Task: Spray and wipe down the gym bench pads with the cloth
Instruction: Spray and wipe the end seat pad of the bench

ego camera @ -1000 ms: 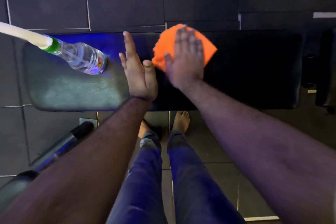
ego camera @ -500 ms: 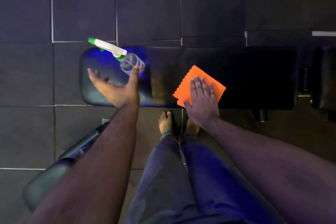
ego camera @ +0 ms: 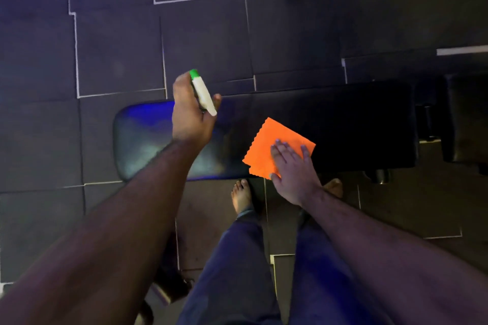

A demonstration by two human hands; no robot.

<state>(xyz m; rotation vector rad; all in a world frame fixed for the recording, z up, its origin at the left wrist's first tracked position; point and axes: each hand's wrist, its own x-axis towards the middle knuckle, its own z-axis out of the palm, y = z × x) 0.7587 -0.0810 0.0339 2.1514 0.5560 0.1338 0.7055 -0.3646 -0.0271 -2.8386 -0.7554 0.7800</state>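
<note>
A long black gym bench pad (ego camera: 356,129) runs left to right in front of me. My left hand (ego camera: 188,116) is closed around the spray bottle (ego camera: 202,93) above the pad's left part; only its white head and green nozzle tip show, the body is hidden behind my hand. An orange cloth (ego camera: 274,140) with a zigzag edge lies flat on the pad near its front edge. My right hand (ego camera: 293,166) presses flat on the cloth's near right part, fingers spread.
Dark rubber floor tiles (ego camera: 118,47) surround the bench. Another black pad (ego camera: 464,119) stands at the far right. My bare feet (ego camera: 241,196) are just in front of the bench. A dark equipment part (ego camera: 169,282) lies on the floor at lower left.
My left hand has closed on the spray bottle and lifted it off the pad. The right hand stays flat on the orange cloth near the pad's front edge. The view has pulled back.
</note>
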